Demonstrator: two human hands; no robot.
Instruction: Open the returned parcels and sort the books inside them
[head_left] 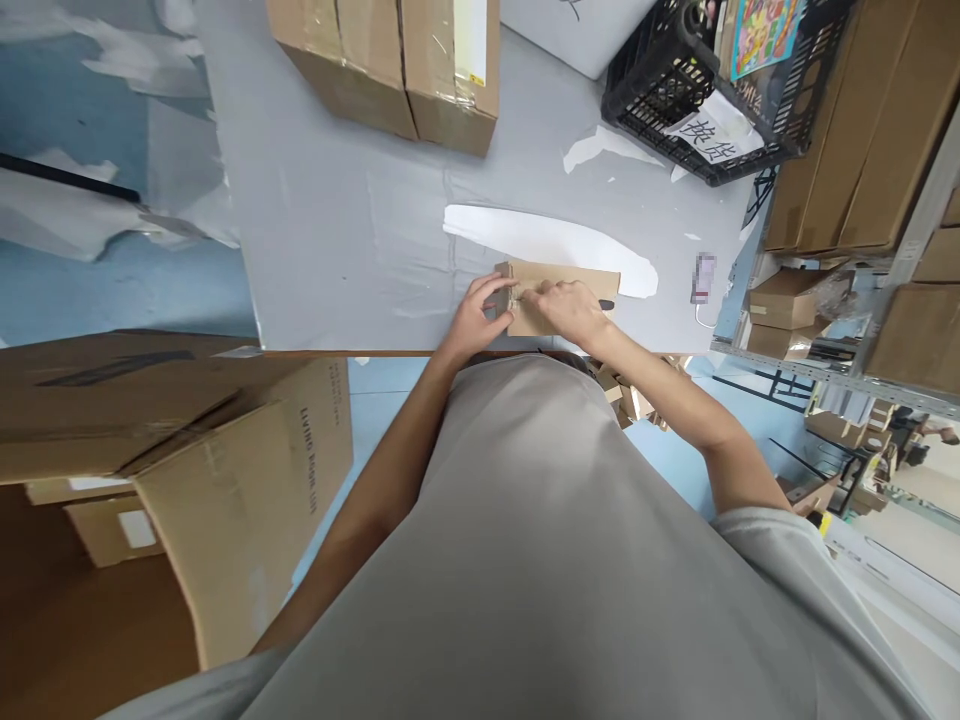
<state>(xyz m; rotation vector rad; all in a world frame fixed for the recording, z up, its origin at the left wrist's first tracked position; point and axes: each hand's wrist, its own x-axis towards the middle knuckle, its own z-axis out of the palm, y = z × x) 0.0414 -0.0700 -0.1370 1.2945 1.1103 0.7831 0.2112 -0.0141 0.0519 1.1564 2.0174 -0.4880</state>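
A small flat cardboard box (564, 273) lies near the front edge of the grey table (337, 250). My left hand (477, 318) grips the box's left end, thumb on the near side and fingers on the far side. Crumpled clear material, perhaps tape, shows at that end. My right hand (571, 312) rests over the middle of the box with its fingers curled closed, their tips pointing at the left end. A short dark piece (606, 304) shows just right of this hand; whether the hand holds it I cannot tell.
A white sheet (547, 232) lies behind the small box. Farther back are a large taped carton (390, 70) and a black plastic crate (697, 100). A small device with a cable (703, 280) sits at right. Large open carton (255, 500) stands at left, shelving (892, 290) at right.
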